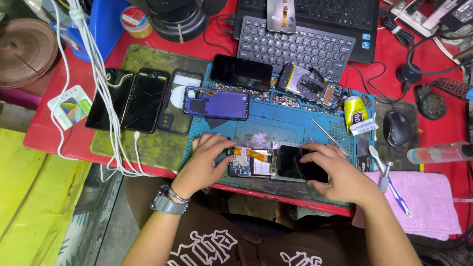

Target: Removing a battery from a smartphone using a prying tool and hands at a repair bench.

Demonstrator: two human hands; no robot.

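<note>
An opened phone body (250, 164) with an orange flex cable lies at the near edge of the blue repair mat (276, 123). My left hand (204, 162) rests on its left end, fingers pressing the frame. Beside it lies a detached black screen (300, 165), joined by the cable. My right hand (335, 172) grips this screen from the right, thumb underneath and fingers over its top edge.
A purple phone back (217, 103), a black phone (241, 72) and a disassembled phone (310, 86) lie further back on the mat. Three dark phones (140, 101) sit left on a green mat. Tweezers (329, 136), a yellow glue tube (355, 114), mouse (396, 129), keyboard (295, 47), pink towel (423, 202) surround.
</note>
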